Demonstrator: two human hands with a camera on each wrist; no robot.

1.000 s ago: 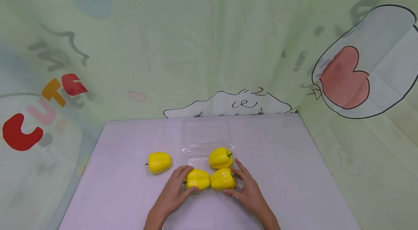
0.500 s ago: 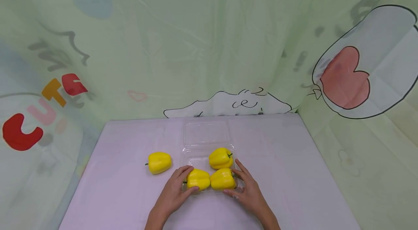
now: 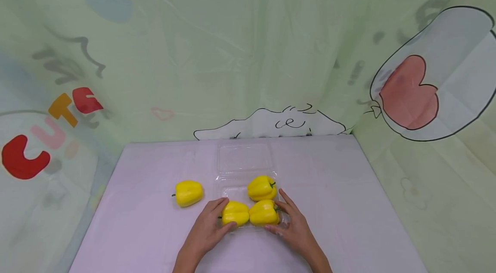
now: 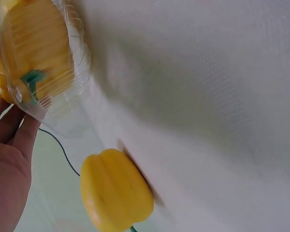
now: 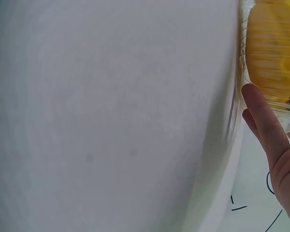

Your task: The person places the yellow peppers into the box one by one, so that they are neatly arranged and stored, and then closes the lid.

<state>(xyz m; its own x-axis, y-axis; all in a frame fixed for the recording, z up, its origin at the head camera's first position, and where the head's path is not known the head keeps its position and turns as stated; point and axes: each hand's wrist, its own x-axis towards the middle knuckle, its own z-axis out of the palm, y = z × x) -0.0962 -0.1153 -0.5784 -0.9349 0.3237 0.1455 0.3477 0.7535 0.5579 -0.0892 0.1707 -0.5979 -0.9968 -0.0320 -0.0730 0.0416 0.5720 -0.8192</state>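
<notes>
Three yellow bell peppers sit in the bottom half of a clear hinged plastic container [image 3: 228, 191]. My left hand [image 3: 207, 228] grips the front-left pepper [image 3: 235, 213], fingers at its far side and thumb at its near side. Against it lies the front-right pepper [image 3: 264, 212], which my right hand [image 3: 295, 226] holds between thumb and fingers. Behind that one is the back-right pepper [image 3: 261, 187], touched by neither hand. In the right wrist view, a finger [image 5: 263, 113] lies along the outside of the container wall. Through the clear wall in the left wrist view, a pepper's green stem [image 4: 33, 79] shows.
A loose yellow bell pepper [image 3: 189, 193] lies on the pale cloth-covered table [image 3: 333, 182], left of the container. The container's lid [image 3: 245, 156] lies folded back behind it. Printed green curtains [image 3: 248, 62] stand at the back and both sides.
Hardly anything differs. The left hand and its pepper have shifted very slightly to the right; the right hand stays in place.
</notes>
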